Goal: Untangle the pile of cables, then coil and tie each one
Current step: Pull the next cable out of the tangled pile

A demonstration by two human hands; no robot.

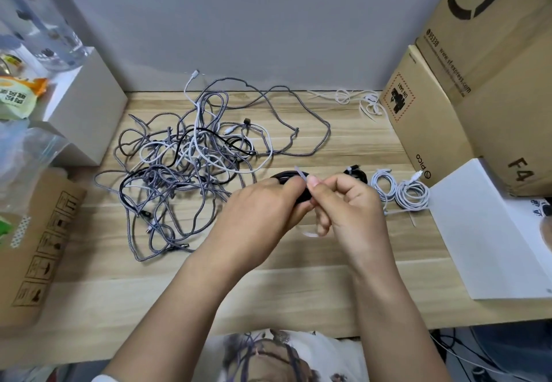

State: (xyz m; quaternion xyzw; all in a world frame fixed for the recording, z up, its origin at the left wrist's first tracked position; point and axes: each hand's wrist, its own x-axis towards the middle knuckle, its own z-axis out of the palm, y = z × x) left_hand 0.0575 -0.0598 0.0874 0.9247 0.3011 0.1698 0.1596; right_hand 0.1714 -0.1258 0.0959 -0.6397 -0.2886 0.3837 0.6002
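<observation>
Head view: the left hand (263,211) grips a coiled black cable (286,177) just above the wooden tabletop (268,298), its fingers (294,187) curled round the coil. The right hand (349,205) pinches a white cable tie (301,172) against the coil between thumb and forefinger. The tangled pile of grey, white and black cables (191,157) lies to the left. Two tied white coils (400,192) and a black coil (357,172) sit to the right, near cardboard boxes (448,112).
</observation>
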